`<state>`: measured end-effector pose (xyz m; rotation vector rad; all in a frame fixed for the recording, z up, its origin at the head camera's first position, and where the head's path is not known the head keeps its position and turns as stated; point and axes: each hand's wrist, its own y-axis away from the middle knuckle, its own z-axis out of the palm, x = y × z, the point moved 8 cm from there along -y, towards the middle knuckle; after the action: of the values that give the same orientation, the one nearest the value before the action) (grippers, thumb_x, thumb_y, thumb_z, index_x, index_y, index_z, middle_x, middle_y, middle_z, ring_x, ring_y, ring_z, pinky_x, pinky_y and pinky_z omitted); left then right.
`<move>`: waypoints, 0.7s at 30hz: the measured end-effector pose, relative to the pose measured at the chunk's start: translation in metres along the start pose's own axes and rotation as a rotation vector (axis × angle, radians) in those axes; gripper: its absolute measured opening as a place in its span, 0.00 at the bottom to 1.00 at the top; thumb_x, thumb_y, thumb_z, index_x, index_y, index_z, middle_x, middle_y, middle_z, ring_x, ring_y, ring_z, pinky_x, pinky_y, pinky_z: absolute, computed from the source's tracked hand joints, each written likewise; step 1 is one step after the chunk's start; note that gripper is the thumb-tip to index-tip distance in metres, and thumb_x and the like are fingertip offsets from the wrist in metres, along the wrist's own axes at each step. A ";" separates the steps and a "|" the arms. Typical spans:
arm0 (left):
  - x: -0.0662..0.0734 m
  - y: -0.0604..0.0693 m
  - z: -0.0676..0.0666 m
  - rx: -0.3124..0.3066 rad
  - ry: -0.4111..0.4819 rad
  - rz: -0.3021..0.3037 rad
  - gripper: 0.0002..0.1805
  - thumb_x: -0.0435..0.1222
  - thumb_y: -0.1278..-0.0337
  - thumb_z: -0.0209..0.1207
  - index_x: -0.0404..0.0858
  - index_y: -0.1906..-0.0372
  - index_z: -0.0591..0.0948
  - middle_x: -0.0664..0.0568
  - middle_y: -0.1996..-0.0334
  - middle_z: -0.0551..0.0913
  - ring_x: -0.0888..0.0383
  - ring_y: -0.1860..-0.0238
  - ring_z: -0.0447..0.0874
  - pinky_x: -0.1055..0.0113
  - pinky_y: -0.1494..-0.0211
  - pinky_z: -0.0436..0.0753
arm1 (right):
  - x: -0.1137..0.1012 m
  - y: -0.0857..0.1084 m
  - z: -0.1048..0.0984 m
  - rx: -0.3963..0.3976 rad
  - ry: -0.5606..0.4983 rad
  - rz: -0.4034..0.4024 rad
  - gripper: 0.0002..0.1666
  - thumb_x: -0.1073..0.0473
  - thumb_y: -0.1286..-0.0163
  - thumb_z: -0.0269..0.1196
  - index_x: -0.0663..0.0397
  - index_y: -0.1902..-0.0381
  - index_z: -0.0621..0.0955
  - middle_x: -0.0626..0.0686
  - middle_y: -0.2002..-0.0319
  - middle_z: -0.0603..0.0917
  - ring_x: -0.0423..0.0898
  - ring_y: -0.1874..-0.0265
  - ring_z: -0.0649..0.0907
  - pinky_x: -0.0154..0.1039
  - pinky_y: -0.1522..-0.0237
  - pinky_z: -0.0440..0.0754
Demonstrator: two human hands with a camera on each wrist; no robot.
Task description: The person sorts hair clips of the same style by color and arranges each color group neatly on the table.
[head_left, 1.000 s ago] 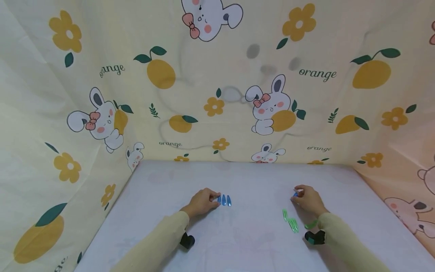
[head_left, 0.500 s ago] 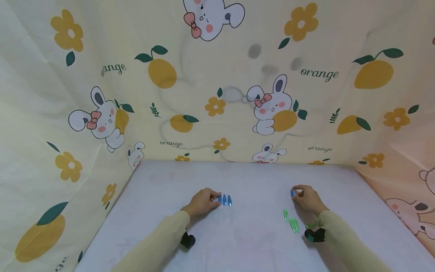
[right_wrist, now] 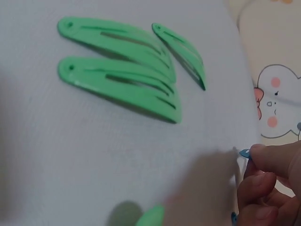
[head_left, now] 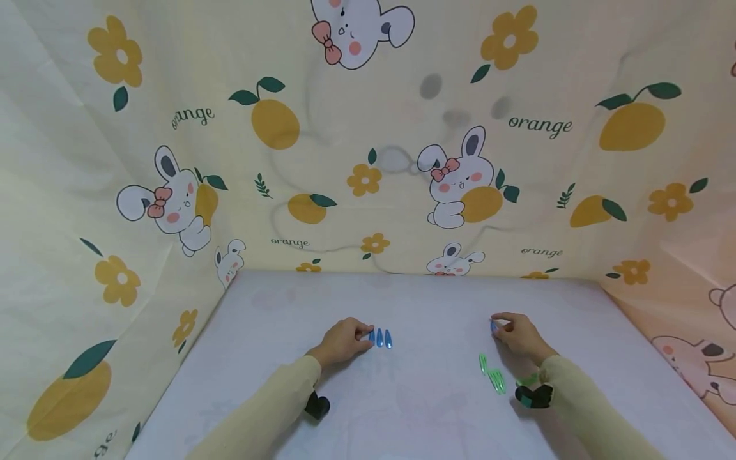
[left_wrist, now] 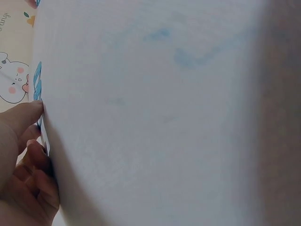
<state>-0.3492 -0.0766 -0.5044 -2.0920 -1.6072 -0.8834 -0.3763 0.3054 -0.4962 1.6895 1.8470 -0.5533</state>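
Observation:
Several blue snap hair clips lie side by side left of the table's middle. My left hand (head_left: 341, 342) holds the leftmost blue hair clip (head_left: 372, 338) between thumb and finger, with its palm side low to the table. Two more blue clips (head_left: 384, 338) are just right of it. Farther right, my right hand (head_left: 520, 337) pinches a blue hair clip (right_wrist: 245, 153) between thumb and index finger; most of that clip is hidden by the fingers. Nearer the front lie green snap hair clips (right_wrist: 122, 89), two overlapping and one smaller clip (right_wrist: 181, 52) apart.
Another green clip (right_wrist: 151, 216) lies partly under the right wrist. A bit of blue (right_wrist: 233, 219) shows below the right fingers. The white table (head_left: 425, 409) ends at a patterned cloth backdrop (head_left: 368, 211), with cloth on both sides too.
My right hand has shifted the pinched blue clip slightly left and turned it, so less of it shows now. The left hand and the clips on the table stay where they were.

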 end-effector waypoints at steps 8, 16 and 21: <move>0.000 -0.001 0.000 0.000 -0.004 -0.004 0.24 0.39 0.39 0.68 0.41 0.38 0.81 0.53 0.75 0.72 0.60 0.70 0.68 0.71 0.67 0.66 | -0.013 0.001 0.001 -0.011 -0.041 0.002 0.27 0.67 0.29 0.59 0.71 0.34 0.72 0.65 0.59 0.85 0.46 0.69 0.79 0.36 0.72 0.77; -0.002 -0.003 0.001 -0.001 -0.012 -0.014 0.24 0.40 0.39 0.68 0.43 0.38 0.81 0.56 0.75 0.70 0.61 0.69 0.69 0.70 0.67 0.67 | -0.027 0.002 0.010 -0.068 -0.108 0.031 0.29 0.67 0.28 0.60 0.68 0.31 0.70 0.64 0.56 0.82 0.48 0.65 0.78 0.37 0.68 0.77; -0.003 -0.003 0.002 -0.002 -0.011 -0.019 0.24 0.40 0.39 0.68 0.43 0.38 0.81 0.55 0.76 0.70 0.61 0.70 0.68 0.70 0.67 0.66 | -0.039 0.003 0.017 -0.085 -0.154 0.023 0.29 0.66 0.27 0.59 0.66 0.30 0.70 0.61 0.58 0.82 0.46 0.68 0.77 0.35 0.71 0.75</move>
<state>-0.3518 -0.0767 -0.5076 -2.0895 -1.6344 -0.8816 -0.3691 0.2655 -0.4827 1.5655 1.7161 -0.5710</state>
